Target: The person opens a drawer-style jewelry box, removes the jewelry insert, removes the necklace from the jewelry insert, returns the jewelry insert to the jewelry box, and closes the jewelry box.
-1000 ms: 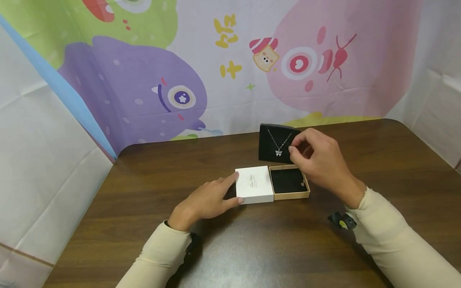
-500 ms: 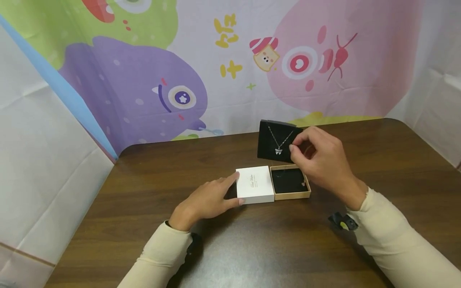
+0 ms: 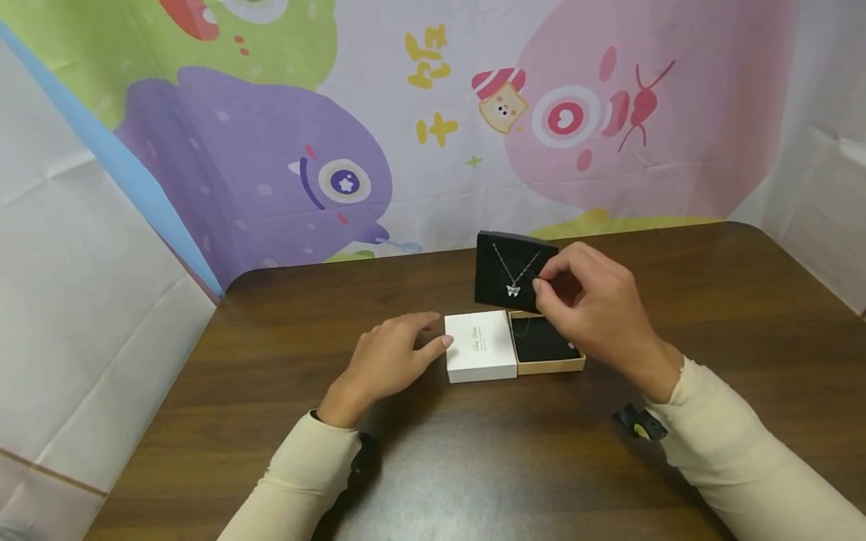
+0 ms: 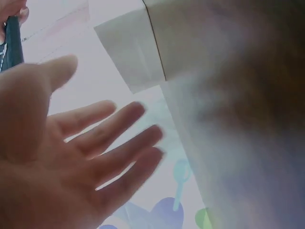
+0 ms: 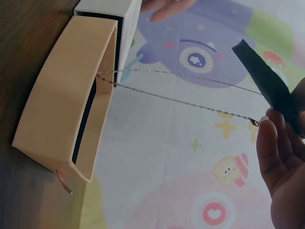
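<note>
My right hand (image 3: pixel 598 304) pinches the right edge of a black card (image 3: pixel 494 274) bearing a silver necklace with a butterfly pendant (image 3: pixel 513 290). Below the card lies an open tan box (image 3: pixel 551 367) with a black inside. In the right wrist view, thin chain (image 5: pixel 176 100) hangs from behind the card (image 5: pixel 264 74) down to the tan box (image 5: pixel 64 90). Against that box's left side stands a white lid (image 3: pixel 479 346) with small print. My left hand (image 3: pixel 389 357) is just left of the lid, fingers spread and relaxed, holding nothing; the left wrist view shows its bare palm (image 4: pixel 71 148).
A brown wooden table (image 3: pixel 433 466) carries these things. Behind its far edge hangs a cloth (image 3: pixel 440 188) printed with cartoon creatures. White sheeting (image 3: pixel 81 248) hangs at the left side.
My left hand has come off the white lid and its fingers have drawn up and back. The card has shifted slightly left and lower with my right hand.
</note>
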The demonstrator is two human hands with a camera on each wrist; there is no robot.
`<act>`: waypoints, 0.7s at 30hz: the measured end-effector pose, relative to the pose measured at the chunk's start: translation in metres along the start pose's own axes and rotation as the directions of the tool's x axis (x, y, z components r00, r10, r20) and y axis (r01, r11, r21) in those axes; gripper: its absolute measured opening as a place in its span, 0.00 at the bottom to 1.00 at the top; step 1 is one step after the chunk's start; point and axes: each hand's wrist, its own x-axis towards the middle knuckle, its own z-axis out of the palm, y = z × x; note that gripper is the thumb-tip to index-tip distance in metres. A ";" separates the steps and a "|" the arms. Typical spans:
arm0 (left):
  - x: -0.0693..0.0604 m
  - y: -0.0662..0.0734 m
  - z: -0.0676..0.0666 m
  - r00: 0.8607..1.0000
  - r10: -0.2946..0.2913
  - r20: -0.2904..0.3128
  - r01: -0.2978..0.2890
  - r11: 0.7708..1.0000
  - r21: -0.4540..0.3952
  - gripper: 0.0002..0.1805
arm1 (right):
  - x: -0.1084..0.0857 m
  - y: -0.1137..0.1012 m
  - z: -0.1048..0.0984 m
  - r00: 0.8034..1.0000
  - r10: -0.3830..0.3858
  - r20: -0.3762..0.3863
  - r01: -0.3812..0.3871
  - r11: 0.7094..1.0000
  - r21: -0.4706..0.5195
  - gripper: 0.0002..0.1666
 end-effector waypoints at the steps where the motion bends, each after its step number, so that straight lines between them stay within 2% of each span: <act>1: 0.000 0.001 0.000 0.999 0.006 -0.035 -0.006 1.000 0.001 0.24 | 0.000 0.000 0.000 1.000 -0.001 0.000 0.001 1.000 0.001 0.03; 3: -0.001 0.003 -0.001 0.994 0.029 -0.108 -0.029 1.000 0.004 0.19 | 0.001 -0.001 0.001 1.000 -0.003 -0.004 0.003 1.000 0.001 0.03; 5: -0.001 0.006 -0.001 0.981 0.058 -0.185 -0.058 0.998 0.009 0.16 | 0.001 -0.002 0.001 1.000 -0.008 -0.007 0.008 1.000 -0.004 0.03; 7: -0.001 0.009 -0.001 0.962 0.095 -0.256 -0.095 0.995 0.015 0.13 | 0.000 -0.003 0.001 1.000 -0.015 -0.007 0.015 1.000 -0.009 0.03; 9: -0.001 0.012 -0.002 0.937 0.134 -0.324 -0.138 0.990 0.013 0.11 | 0.000 -0.004 0.002 1.000 -0.023 -0.008 0.023 1.000 -0.006 0.03; 12: -0.002 0.018 -0.004 0.885 0.200 -0.420 -0.226 0.974 -0.012 0.08 | -0.001 -0.006 0.003 1.000 -0.029 -0.003 0.029 1.000 0.006 0.03; 17: -0.004 0.028 -0.008 0.774 0.307 -0.554 -0.390 0.920 -0.036 0.05 | 0.000 -0.010 0.005 0.999 -0.044 0.006 0.044 0.999 0.021 0.03; 19: -0.004 0.032 -0.010 0.739 0.337 -0.583 -0.432 0.901 -0.027 0.04 | 0.000 -0.012 0.006 0.999 -0.050 0.013 0.050 0.999 0.022 0.04; 21: -0.005 0.036 -0.012 0.712 0.361 -0.602 -0.461 0.887 -0.013 0.03 | 0.001 -0.014 0.006 0.998 -0.055 0.018 0.054 0.998 0.019 0.04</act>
